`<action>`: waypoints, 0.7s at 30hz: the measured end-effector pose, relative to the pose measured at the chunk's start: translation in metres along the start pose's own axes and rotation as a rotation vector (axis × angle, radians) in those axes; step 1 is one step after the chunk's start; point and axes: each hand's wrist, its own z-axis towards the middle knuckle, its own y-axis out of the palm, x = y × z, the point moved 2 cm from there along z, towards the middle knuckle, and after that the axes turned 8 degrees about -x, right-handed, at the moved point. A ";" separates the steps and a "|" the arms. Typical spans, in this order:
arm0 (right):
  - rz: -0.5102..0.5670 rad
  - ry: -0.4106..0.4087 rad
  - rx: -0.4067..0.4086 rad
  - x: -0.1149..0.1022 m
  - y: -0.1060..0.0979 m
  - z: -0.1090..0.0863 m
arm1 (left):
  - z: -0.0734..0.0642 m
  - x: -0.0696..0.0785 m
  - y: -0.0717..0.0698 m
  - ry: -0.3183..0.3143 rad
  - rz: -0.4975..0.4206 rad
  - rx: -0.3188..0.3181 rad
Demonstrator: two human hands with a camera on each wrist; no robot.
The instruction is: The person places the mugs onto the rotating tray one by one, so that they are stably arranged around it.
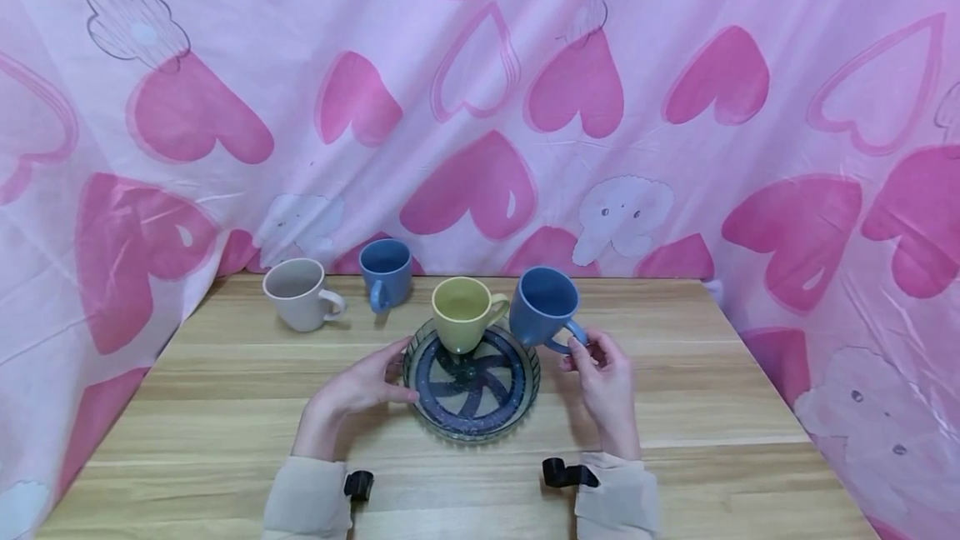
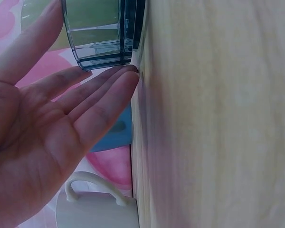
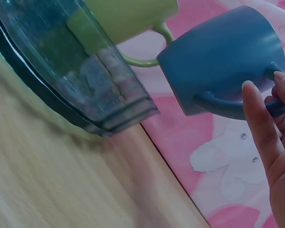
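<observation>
A patterned glass dish [image 1: 471, 423] sits on the table, and a yellow-green mug [image 1: 459, 319] stands upright in its far part, handle to the right. My left hand [image 1: 362, 382] touches the dish's left side with fairly straight fingers, its thumb spread from them along the rim. By its handle, my right hand [image 1: 606, 382] pinches a blue mug [image 1: 542, 307] between thumb and fingers. This mug is off the table, slightly tilted, close to the dish's right rim and the yellow-green mug's handle, as the right wrist view [image 3: 223, 61] shows.
A grey-white mug [image 1: 298, 298] stands at the table's back left, handle to the right. Beside it is a second blue mug [image 1: 387, 273], its handle toward me. Behind the wooden table [image 1: 225, 407] hangs a pink heart-patterned cloth [image 1: 480, 48].
</observation>
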 end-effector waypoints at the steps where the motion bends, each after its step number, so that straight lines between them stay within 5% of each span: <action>1: 0.006 -0.007 -0.007 0.005 0.001 0.001 | 0.000 0.000 0.000 0.000 0.003 0.000; 6: 0.019 -0.057 -0.028 0.018 0.006 0.005 | -0.001 0.001 0.000 -0.006 0.009 0.005; 13: 0.041 -0.012 -0.072 -0.005 0.014 -0.003 | -0.001 0.001 0.001 -0.004 0.015 0.012; 21: 0.072 0.011 -0.104 0.009 0.018 0.001 | -0.003 0.003 0.000 -0.002 0.002 0.005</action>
